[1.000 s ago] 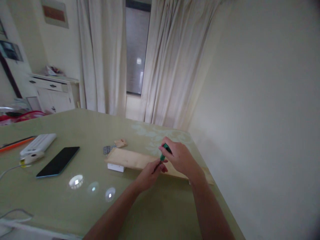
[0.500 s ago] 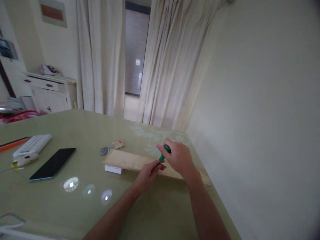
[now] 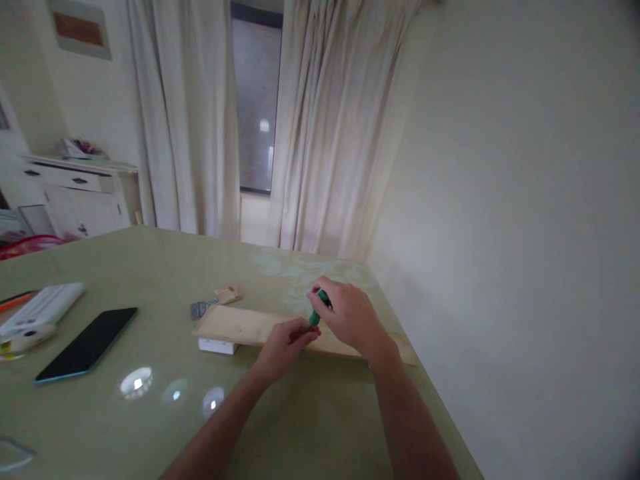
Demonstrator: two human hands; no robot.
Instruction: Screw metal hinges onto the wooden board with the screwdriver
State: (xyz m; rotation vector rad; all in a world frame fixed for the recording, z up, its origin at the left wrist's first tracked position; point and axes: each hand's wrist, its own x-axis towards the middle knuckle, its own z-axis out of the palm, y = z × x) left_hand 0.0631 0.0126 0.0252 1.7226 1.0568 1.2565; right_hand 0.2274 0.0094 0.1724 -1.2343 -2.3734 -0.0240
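Observation:
A long light wooden board (image 3: 240, 324) lies across the table, its left end raised on a small white box (image 3: 217, 346). My right hand (image 3: 351, 319) is closed around the green handle of a screwdriver (image 3: 316, 315), which is tilted with its lower end toward the board. Just below the handle, my left hand (image 3: 283, 345) pinches its fingertips together at the tool's lower end, over the board. What sits between those fingertips is too small to make out, and the screwdriver's tip is hidden.
Behind the board's left end lie a grey hardware piece (image 3: 199, 309) and a small tan packet (image 3: 228, 294). Farther left are a black phone (image 3: 87, 343), a white case (image 3: 43, 310) and an orange-black item (image 3: 15, 300). A wall (image 3: 500, 233) borders the table's right side.
The view has shifted slightly, so the table items appear farther left. My right hand has turned a little on the screwdriver handle; both hands stay at the same spot on the board.

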